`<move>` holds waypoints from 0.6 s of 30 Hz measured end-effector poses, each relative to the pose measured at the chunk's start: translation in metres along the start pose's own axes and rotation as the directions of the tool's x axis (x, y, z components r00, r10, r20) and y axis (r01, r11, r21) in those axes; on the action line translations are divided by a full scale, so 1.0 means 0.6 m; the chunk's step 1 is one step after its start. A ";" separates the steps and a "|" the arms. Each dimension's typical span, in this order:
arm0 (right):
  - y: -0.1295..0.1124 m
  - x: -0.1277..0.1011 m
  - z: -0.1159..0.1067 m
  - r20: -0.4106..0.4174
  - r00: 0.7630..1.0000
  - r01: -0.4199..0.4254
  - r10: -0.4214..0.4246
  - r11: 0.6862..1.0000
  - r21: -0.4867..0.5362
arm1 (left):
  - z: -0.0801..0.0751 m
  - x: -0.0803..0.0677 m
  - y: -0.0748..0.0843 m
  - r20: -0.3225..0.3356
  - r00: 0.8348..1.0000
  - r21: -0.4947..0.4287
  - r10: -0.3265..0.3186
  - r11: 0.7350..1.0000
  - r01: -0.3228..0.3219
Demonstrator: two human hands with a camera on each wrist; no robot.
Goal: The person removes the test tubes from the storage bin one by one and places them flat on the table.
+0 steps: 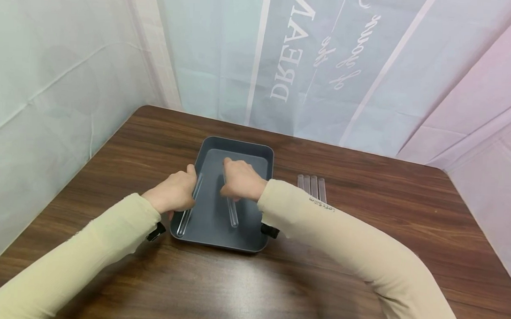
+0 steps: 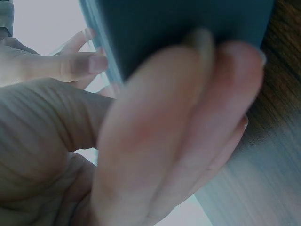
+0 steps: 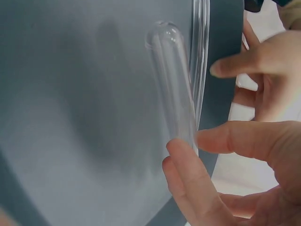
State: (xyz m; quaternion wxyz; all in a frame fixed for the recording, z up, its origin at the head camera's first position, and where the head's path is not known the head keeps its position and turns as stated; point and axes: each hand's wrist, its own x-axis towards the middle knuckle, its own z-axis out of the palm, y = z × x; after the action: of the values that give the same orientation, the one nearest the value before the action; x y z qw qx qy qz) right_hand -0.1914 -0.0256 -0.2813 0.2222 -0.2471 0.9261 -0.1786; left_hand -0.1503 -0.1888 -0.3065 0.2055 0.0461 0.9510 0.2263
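Observation:
A dark grey rectangular tray (image 1: 219,238) lies on the table. My left hand (image 1: 175,190) grips its left side; in the left wrist view the fingers (image 2: 146,127) press against the outer wall. Over the tray's middle, my right hand (image 1: 243,179) pinches a clear test tube (image 3: 171,84) between thumb and fingers, the rounded end pointing back toward me. A second clear test tube (image 1: 184,222) lies inside the tray along its left wall, partly covered by the left hand in the head view.
Several more clear test tubes (image 1: 313,187) lie side by side on the wooden table (image 1: 385,206) right of the tray, partly behind the right sleeve (image 1: 321,218). A printed cloth (image 1: 318,63) hangs behind the table's far edge.

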 end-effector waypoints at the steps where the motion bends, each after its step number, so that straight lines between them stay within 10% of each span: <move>1: 0.002 -0.002 -0.004 -0.004 1.000 -0.003 0.003 1.000 -0.006 | 0.000 -0.001 0.000 -0.004 1.000 0.002 0.004 1.000 -0.003; 18: 0.051 -0.027 -0.046 -0.057 0.997 -0.052 0.050 0.998 -0.046 | 0.003 -0.003 0.000 -0.019 1.000 0.013 0.014 1.000 -0.014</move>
State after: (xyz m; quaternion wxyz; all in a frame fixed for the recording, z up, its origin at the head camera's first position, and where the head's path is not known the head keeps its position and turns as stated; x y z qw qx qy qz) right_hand -0.2040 0.0141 -0.2661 0.1947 -0.2234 0.9420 -0.1578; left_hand -0.1480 -0.1881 -0.3072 0.1944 0.0519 0.9541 0.2220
